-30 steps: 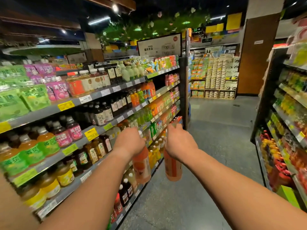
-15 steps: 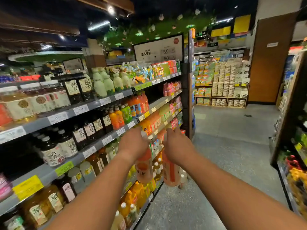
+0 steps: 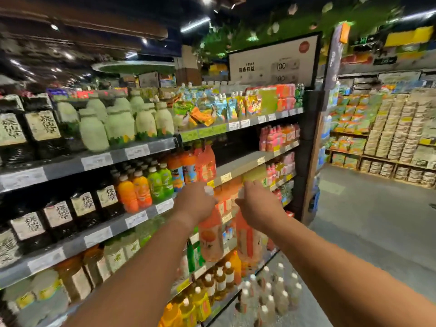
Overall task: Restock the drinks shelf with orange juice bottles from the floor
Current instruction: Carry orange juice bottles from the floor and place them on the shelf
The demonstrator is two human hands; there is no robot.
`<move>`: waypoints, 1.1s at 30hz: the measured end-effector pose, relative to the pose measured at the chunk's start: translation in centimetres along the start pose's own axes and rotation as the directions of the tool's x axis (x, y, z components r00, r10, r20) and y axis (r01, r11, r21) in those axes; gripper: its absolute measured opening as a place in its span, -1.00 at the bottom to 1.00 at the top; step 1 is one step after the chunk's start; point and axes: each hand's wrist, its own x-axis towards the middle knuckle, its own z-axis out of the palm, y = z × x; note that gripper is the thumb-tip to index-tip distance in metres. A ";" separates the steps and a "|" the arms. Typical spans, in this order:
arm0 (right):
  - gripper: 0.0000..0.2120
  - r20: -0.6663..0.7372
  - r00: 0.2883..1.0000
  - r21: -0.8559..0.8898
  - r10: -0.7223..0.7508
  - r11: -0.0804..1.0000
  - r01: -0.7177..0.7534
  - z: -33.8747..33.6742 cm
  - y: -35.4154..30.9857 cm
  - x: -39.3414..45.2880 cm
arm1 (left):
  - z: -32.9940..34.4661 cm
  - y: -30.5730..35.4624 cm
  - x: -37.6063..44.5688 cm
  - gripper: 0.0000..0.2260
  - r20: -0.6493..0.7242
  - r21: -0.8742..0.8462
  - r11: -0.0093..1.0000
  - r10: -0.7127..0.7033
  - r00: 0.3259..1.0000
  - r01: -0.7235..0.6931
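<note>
- While I carry one orange juice bottle (image 3: 210, 237) gripped at the neck in the left hand (image 3: 197, 204) and another bottle (image 3: 247, 241) in the right hand (image 3: 258, 206), both dangle and could slip.
- Shelf lip (image 3: 238, 172) at 12 o'clock could clip the caps.
- Open slot (image 3: 236, 149) above it; floor bottles (image 3: 271, 293) at 5 o'clock, aisle floor (image 3: 354, 232) free at 3.

Readable text on the drinks aisle

A white sign (image 3: 273, 61) above the shelf end read 超市权益, with the numbers 100 and 180 beside it. Dark bottles (image 3: 43, 128) carried cream labels with brush characters, seemingly 烧仙草; the price tags (image 3: 136, 152) were too blurred to read.
</note>
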 end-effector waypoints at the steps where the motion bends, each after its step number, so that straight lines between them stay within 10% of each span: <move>1: -0.75 0.007 1.000 -0.018 -0.019 1.000 0.019 0.4 1.4 2.4 | 1.2 0.7 2.2 -0.77 -0.021 0.007 1.000 0.000 1.000 0.000; 15: -0.74 -0.111 0.987 0.110 -0.112 0.986 0.124 2.9 15.8 34.6 | 13.6 8.3 31.6 -0.61 -0.366 -0.090 0.991 -0.124 0.922 0.098; 33: -0.63 -0.131 0.964 0.524 -0.230 0.810 0.264 14.5 26.2 61.2 | 28.4 7.9 51.6 -0.75 -0.620 -0.410 0.816 -0.576 0.532 0.407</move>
